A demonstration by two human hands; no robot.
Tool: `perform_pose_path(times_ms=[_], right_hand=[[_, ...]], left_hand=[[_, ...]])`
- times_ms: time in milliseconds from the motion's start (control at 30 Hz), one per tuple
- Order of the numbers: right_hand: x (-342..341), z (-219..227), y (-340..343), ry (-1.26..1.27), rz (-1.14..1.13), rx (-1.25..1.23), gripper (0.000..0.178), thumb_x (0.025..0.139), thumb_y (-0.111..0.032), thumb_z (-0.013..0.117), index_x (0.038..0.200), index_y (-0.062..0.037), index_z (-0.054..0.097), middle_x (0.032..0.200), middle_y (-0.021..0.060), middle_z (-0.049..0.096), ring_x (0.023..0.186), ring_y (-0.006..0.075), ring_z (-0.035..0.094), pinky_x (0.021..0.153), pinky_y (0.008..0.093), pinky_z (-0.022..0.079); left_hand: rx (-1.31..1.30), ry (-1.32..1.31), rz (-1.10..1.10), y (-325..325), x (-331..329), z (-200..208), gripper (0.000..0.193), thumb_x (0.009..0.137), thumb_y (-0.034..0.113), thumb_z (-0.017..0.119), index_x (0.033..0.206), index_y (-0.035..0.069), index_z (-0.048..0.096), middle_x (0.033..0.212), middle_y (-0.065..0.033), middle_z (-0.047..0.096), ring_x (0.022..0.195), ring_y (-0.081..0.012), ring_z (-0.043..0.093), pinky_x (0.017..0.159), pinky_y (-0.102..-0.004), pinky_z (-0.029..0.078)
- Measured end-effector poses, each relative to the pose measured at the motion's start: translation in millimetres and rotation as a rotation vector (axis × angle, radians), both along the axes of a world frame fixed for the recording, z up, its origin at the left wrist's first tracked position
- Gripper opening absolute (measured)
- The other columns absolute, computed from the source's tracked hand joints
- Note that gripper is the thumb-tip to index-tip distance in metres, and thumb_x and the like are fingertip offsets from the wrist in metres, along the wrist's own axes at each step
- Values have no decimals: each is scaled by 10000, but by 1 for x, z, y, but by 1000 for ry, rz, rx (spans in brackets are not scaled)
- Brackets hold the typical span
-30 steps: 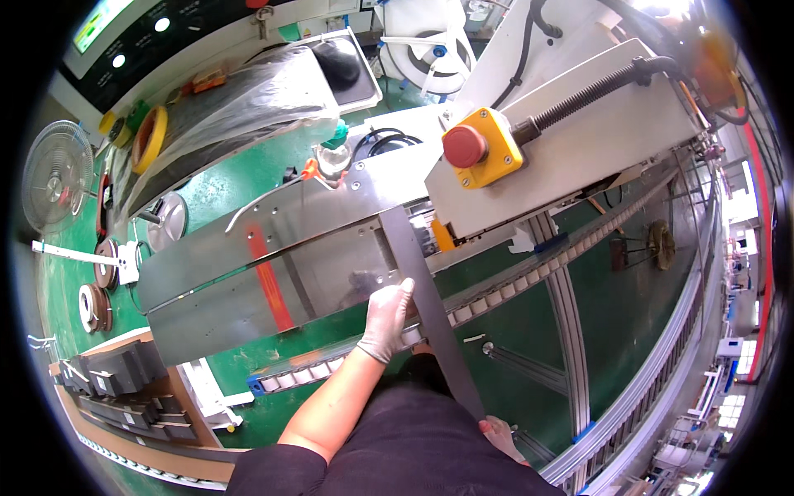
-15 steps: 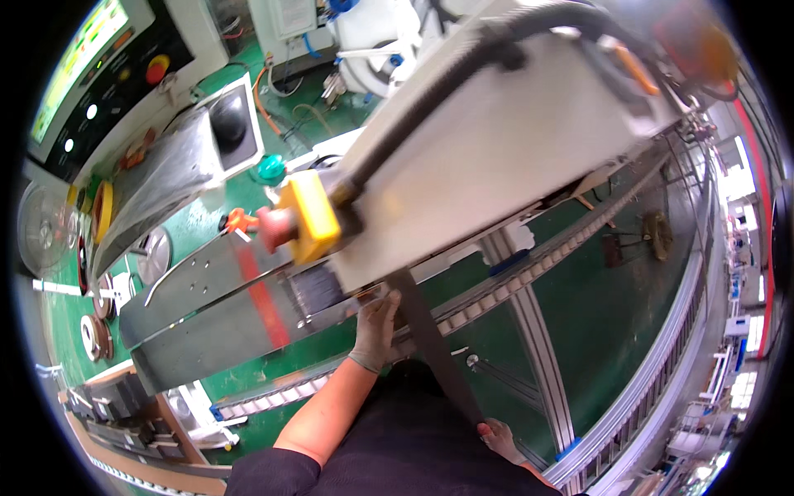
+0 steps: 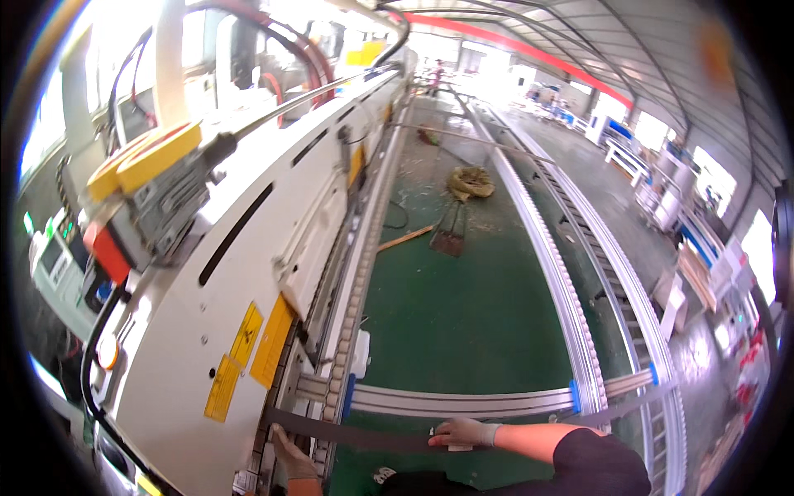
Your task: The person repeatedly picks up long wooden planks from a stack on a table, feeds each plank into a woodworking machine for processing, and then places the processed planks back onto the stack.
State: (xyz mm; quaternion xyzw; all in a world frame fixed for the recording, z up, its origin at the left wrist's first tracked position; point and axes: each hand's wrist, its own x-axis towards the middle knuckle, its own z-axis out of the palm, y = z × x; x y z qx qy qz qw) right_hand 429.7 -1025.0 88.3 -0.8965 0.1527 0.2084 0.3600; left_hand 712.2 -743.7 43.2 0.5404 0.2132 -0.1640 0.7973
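Observation:
A long, narrow dark grey board (image 3: 356,436) lies across in front of me, its left end at the infeed edge of a long white machine (image 3: 178,339). My left hand (image 3: 291,456), in a pale glove, holds the board near that end, close to the machine's side. Farther right, my gloved right hand (image 3: 465,433) grips the board from above, fingers over its near edge. Beyond my right forearm the board continues over the roller rails.
A roller rail (image 3: 351,331) runs alongside the machine. Farther right stand aluminium support rails (image 3: 550,273), joined by a crossbar (image 3: 463,403). On the green floor between them are a dustpan (image 3: 448,236) and a tan sack (image 3: 470,182). A yellow-topped motor (image 3: 153,178) sits on the machine.
My view has swung right, along the machine's length. The board now lies crosswise before me, with both hands still on it. The control panel and emergency stop have left the view.

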Motion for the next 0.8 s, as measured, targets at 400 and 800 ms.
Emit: perform_pose_path(times_ms=[400,800], right_hand=[[143,35,97,-842,51,-330,363,794,-299,728,1097,-110,659,1167,94,627,1170,325,543,1008,485,402],[121,-4,370,-943,967,-25,415,857,-418,633,1089,-74,638,1036,143,631,1001,360,573,912,497,413]], left_hand=[[1088,-660,-625,105,-64,32,370,954,379,493,923,51,661,955,-252,665,899,-390,657,765,-492,507],[1704,-486,78,365,-307,21,347,833,372,573,1040,107,657,1094,-111,633,1039,-304,568,931,-437,416]])
